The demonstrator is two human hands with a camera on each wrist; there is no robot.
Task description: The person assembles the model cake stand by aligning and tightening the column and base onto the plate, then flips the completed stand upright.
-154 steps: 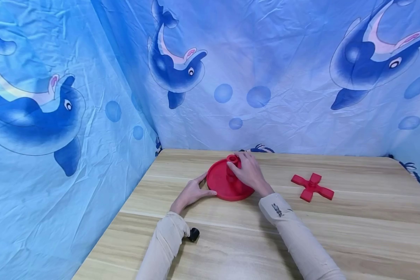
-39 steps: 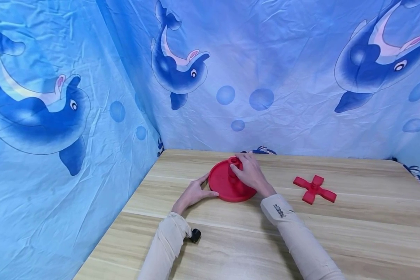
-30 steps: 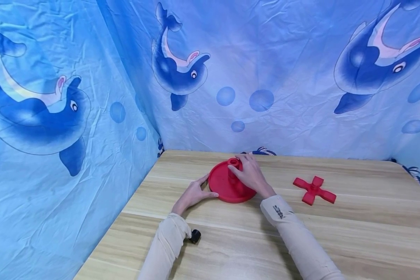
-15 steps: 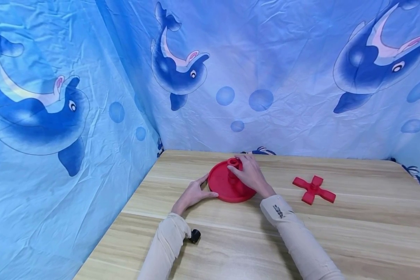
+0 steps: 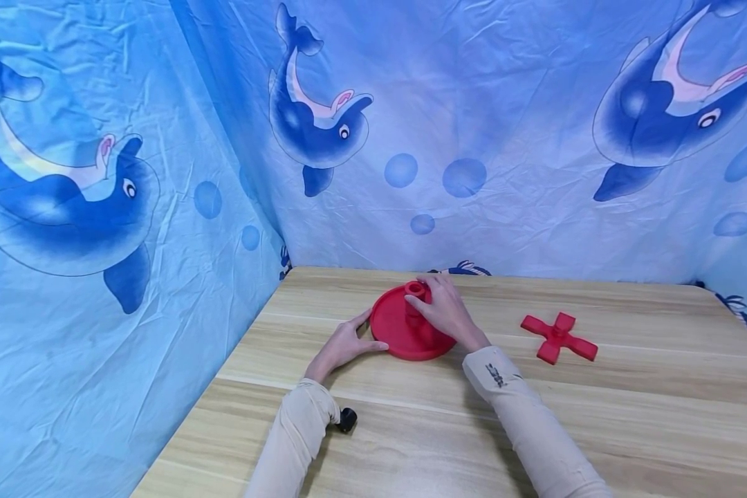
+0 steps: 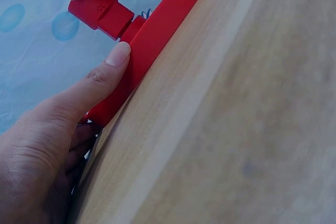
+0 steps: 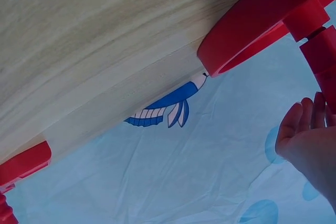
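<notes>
Two hands at one piece of work, and very little has just changed. Clock read from the head view, 12 at the far edge of the worktop (image 5: 423, 443).

Red dish (image 5: 389, 325) lies on the worktop, red post (image 6: 105, 17) standing about upright near its middle. Against five seconds ago: same arrangement, same holds; the slight drift of everything in view looks like a moving viewpoint. One small difference: the right thumb seems to lie nearer the post's 9 o'clock side than just over a second ago. Regrip or slight turn, cannot tell which.

Left hand (image 5: 344, 351): thumb and fingers grasping the dish rim, between 7 and 9 o'clock. Right hand (image 5: 445, 312): fingers grasping the post near its top, reaching in from 4 o'clock.

Right wrist view shows a dark gap between the post and the stub (image 7: 306, 18) on the dish. Judgement: post probably not fully seated, the join unsettled; the left hold likely steadies the dish.

Red cross piece (image 5: 559, 337) lies untouched at the dish's 3 o'clock, well apart, seemingly no part of the present step.
</notes>
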